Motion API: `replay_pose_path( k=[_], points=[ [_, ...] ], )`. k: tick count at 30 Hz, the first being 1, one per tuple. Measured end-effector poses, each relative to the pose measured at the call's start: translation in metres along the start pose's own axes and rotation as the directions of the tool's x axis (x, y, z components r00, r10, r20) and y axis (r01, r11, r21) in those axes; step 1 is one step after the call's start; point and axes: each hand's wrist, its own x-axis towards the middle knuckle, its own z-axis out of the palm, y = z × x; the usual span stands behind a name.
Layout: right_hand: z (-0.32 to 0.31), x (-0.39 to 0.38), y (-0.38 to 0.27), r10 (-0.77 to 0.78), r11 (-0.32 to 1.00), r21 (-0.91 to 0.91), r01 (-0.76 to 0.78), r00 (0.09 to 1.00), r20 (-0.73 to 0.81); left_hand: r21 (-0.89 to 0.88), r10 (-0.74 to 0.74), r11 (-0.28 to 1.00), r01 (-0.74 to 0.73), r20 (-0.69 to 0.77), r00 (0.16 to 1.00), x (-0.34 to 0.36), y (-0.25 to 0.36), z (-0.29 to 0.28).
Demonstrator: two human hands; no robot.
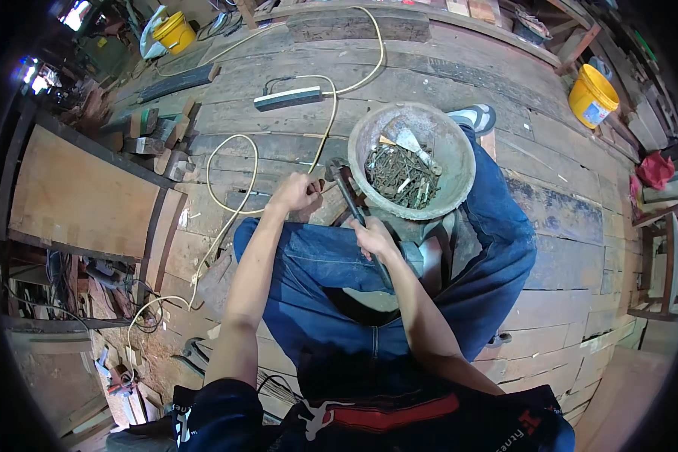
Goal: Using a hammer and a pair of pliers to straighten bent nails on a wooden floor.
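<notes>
My right hand (373, 237) is closed round the dark handle of a hammer (346, 184), whose head rests at the near left of the bucket. My left hand (297, 192) is pinched just left of the hammer head, over a wooden piece (328, 207); what its fingertips hold is too small to make out. A grey, round bucket (448, 188) holds a heap of nails (403, 177) and some pale scraps, between my bent legs in jeans.
A power strip (286, 98) with a looping pale cord (252, 166) lies on the plank floor (557, 256). Wood offcuts (158, 132) and a framed board (79, 192) are at left. Yellow buckets (591, 98) stand at far right and back left, a stool (652, 264) at right.
</notes>
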Motion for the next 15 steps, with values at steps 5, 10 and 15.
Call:
replay_pose_path(
  k=[5, 10, 15],
  points=[
    [0.0, 0.002, -0.001, 0.061, 0.998, -0.015, -0.061, 0.998, 0.019, 0.028, -0.01, 1.0, 0.011, -0.02, 1.0, 0.001, -0.003, 0.002],
    [0.0, 0.002, 0.0, 0.041, 0.999, -0.031, -0.041, 0.999, 0.013, 0.015, -0.022, 1.0, 0.022, -0.023, 0.999, -0.002, 0.0, 0.0],
    [0.0, 0.003, 0.001, 0.047, 0.999, -0.018, -0.047, 0.999, 0.017, 0.041, -0.04, 0.998, 0.04, 0.007, 0.999, -0.004, 0.008, -0.005]
  ],
)
